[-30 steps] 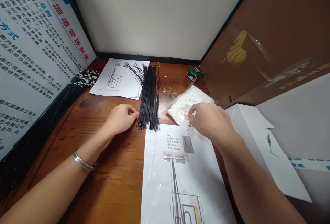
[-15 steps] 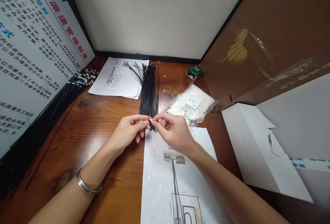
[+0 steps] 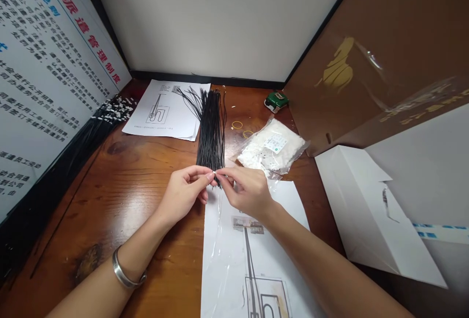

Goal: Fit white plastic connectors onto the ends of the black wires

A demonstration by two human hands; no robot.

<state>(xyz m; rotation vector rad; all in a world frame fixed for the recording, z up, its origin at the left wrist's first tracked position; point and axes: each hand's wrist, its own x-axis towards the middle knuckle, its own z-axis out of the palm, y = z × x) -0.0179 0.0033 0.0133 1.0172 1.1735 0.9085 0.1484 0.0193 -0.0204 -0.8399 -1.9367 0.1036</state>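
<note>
My left hand (image 3: pixel 185 191) and my right hand (image 3: pixel 247 190) meet fingertip to fingertip at the near end of a bundle of thin black wires (image 3: pixel 211 130) lying on the wooden table (image 3: pixel 146 171). Both hands are pinched. The left pinches a black wire end; the right pinches a tiny white piece against it. A clear bag of small white parts (image 3: pixel 273 148) lies just right of the bundle. Under my hands is a plastic-covered drawing sheet (image 3: pixel 252 254).
A second drawing sheet (image 3: pixel 166 110) lies at the back left. More black wires with white ends (image 3: pixel 106 117) rest along the left poster board. A green tape measure (image 3: pixel 276 101), yellow rubber bands (image 3: pixel 238 125) and a white paper bag (image 3: pixel 370 210) stand to the right.
My right hand left the bag of white parts and came to the wire bundle's near end. My left hand lifted a wire end to meet it; both now pinch together.
</note>
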